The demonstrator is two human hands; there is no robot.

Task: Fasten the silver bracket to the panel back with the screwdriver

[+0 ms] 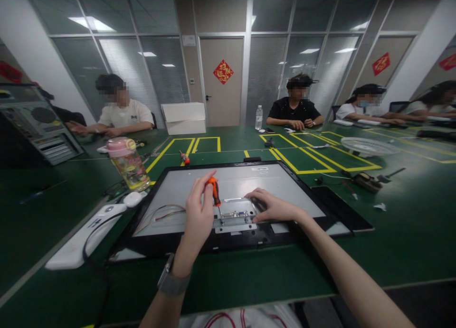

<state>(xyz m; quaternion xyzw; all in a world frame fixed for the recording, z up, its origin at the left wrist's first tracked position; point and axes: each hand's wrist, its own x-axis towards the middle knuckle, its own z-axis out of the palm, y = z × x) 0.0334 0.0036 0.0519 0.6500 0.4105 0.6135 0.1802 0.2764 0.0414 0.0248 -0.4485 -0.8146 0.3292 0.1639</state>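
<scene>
An opened flat-screen monitor panel lies on its face in front of me, its pale metal back exposed inside a black frame. My left hand grips an orange and black screwdriver by its handle, fingers pointing up. The shaft points down to the left end of the metal bracket with connector ports. On the bracket's right side sits my right hand, fingers curled and touching it. Something dark shows between its thumb and fingers, too hidden to name. Thin wires lie on the panel's left side.
Left of the panel are a white power bank-like device, a pink-lidded bottle and an open computer case. A red screwdriver lies beyond it. A black slab is at right. Several people sit across the green table.
</scene>
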